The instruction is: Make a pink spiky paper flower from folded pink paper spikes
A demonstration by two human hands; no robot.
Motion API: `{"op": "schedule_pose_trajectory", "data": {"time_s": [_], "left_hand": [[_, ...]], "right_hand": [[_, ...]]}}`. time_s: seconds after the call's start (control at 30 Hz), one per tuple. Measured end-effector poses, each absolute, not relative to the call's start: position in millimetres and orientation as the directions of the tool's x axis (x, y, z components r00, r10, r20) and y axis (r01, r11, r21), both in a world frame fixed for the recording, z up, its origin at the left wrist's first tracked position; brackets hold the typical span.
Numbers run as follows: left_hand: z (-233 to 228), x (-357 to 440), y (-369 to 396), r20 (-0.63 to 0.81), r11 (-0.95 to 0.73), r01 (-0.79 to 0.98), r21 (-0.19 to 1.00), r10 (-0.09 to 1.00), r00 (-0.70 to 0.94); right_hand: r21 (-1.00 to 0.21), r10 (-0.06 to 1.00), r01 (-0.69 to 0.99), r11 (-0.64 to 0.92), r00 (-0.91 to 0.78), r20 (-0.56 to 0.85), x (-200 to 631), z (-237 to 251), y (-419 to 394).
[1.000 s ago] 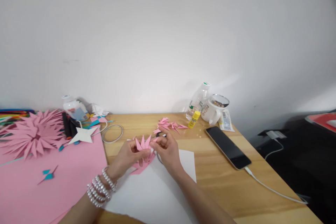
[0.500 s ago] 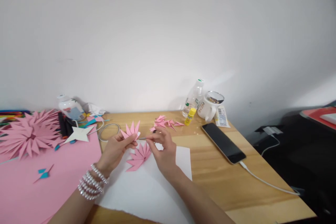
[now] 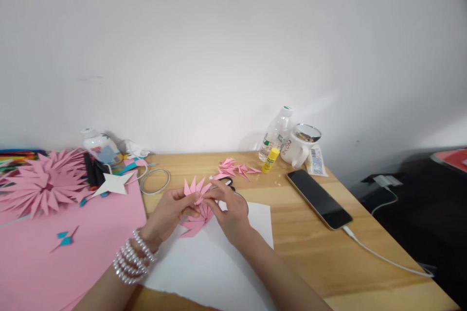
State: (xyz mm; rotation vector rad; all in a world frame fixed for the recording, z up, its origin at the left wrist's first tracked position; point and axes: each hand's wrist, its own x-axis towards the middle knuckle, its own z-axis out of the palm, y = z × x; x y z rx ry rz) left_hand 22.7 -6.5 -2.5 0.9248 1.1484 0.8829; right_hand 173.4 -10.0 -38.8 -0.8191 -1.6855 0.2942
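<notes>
While both hands meet above the desk (image 3: 299, 248), each grip is pinched together on one small pink paper fan (image 3: 196, 188). The left hand (image 3: 171, 214), wrist ringed with pearl bracelets (image 3: 133, 262), holds the fan's base from below; the right hand (image 3: 228, 206) nips its right edge with thumb and forefinger. The fan's folded points spread upward and away from the person, toward the wall, its pleats running from the base up to the tips. Just under it, a second pink fan (image 3: 195, 223) lies flat on a white sheet (image 3: 219, 267), partly hidden by the fingers. Scissors (image 3: 228, 183) behind the right hand are mostly covered. Farther back lie loose pink folded pieces (image 3: 235, 169), a yellow glue stick (image 3: 270, 160), a bottle (image 3: 275, 131), a white mug (image 3: 299, 143) and a phone (image 3: 319, 199). At far left, a large pink paper flower (image 3: 42, 187) is cut off by the edge.
</notes>
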Motion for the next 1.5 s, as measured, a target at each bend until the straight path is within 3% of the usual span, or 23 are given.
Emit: {"op": "schedule_pose_trajectory", "data": {"time_s": [0.1,0.3,1.5], "left_hand": [[-2.3,22.0,-6.6,-0.353,0.374,-0.101,0.922,0.918,0.18],[-5.6,18.9,-6.4,-0.346,0.364,-0.074,0.928,0.92,0.186],[-6.8,23.2,-6.2,-0.401,0.415,-0.063,0.908,0.902,0.157]], "right_hand": [[-0.58,0.65,0.365,0.728,-0.098,0.753,173.6,-37.6,-10.0],[-0.715,0.758,0.273,0.643,-0.093,0.646,173.6,-39.0,-9.3],[-0.783,0.832,0.284,0.553,-0.148,0.534,174.4,-39.0,-11.0]]}}
